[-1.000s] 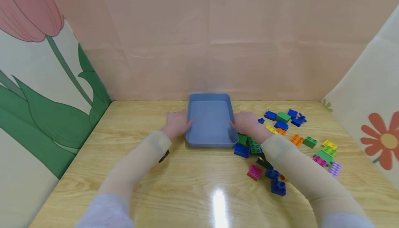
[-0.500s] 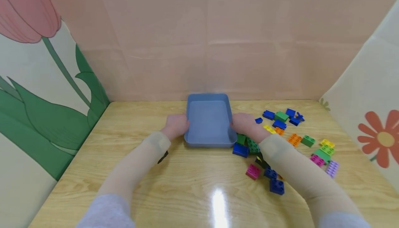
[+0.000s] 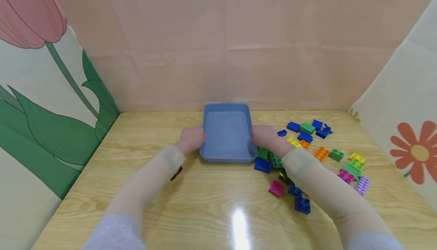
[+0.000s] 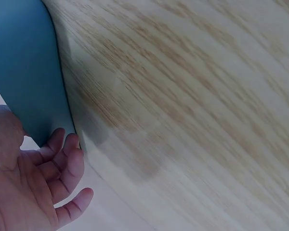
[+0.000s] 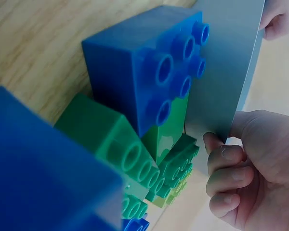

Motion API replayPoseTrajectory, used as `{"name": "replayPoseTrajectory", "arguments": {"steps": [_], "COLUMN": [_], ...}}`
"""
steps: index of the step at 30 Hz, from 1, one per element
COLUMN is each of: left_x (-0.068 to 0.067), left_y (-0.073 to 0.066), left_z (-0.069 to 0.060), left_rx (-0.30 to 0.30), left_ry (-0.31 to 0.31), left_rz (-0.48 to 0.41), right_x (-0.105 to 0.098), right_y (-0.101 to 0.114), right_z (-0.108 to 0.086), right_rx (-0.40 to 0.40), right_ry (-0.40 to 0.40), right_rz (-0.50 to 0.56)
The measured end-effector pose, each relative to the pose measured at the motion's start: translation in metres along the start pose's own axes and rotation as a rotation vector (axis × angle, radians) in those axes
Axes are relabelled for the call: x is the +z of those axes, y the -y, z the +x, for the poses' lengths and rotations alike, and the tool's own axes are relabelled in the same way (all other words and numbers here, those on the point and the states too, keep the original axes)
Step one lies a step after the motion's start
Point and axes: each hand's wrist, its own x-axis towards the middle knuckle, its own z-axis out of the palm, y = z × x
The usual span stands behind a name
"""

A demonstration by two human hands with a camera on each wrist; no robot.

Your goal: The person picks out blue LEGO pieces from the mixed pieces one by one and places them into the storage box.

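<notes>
A blue-grey rectangular tray [image 3: 227, 132] lies on the wooden table, close to the back wall. My left hand [image 3: 192, 139] holds its left side wall, and my right hand [image 3: 267, 136] holds the right one. In the left wrist view, the left hand [image 4: 33, 178] has its fingers curled by the tray's outer wall [image 4: 29, 62]. The right wrist view shows the right hand [image 5: 260, 163] pinching the rim between thumb and curled fingers. Right beside the tray there, a blue toy brick [image 5: 144, 67] leans over green bricks [image 5: 101, 125].
Loose building bricks in several colours spread right of the tray, among them a pink brick [image 3: 276, 189], a dark blue brick [image 3: 302, 205] and an orange brick [image 3: 321, 153]. Some lie under the right forearm. A plain wall covering [image 3: 170, 52] rises behind the table.
Both thumbs, stretched over the tray's rim a second ago, have drawn in against its walls. The tray sits very slightly further left relative to the bricks, which look unmoved.
</notes>
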Motion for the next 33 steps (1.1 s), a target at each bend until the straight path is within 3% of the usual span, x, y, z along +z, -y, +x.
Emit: {"name": "replayPoseTrajectory", "arguments": {"steps": [12,19,33], "left_x": [0.007,0.012,0.016], "left_y": [0.016,0.023,0.031], "left_z": [-0.012,-0.020,-0.043], "left_rx": [-0.001,0.002,0.032], "left_ry": [-0.061,-0.051,-0.102], "left_rz": [-0.011,-0.035,-0.040], "right_x": [-0.001,0.001,0.010], "right_y": [0.017,0.024,0.033], "right_z": [-0.007,-0.011,-0.023], "right_rx": [-0.040,-0.047,-0.171], "right_ry": [0.023,0.041,-0.067], "right_rz": [-0.036,-0.008,-0.027]}}
